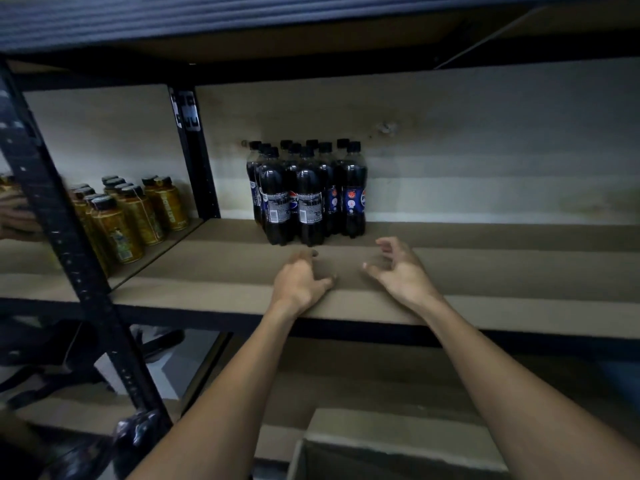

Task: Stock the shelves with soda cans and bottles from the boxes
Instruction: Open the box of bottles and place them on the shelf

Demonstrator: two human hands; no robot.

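- on the shelf [485, 271], toward the back wall: dark soda bottles [308, 195], upright, packed touching.
- just in front: left hand [299, 282] and right hand [398, 268], fingers [388, 242] apart, loosely curled, holding nothing.
- likely risk: front row tipped by a hasty reach or a new bottle shoved in hard; tall, narrow, probably quick to topple.
- readable: part of "pepsi" on blue labels, plus a barcode; fine print blurred.
- left bay: golden bottles [138, 209], lettering illegible.

Your shelf board [485, 271] lies bare across the frame's right half; dark soda bottles [306, 195] block the centre back, a black upright [195, 157] walls off the left.
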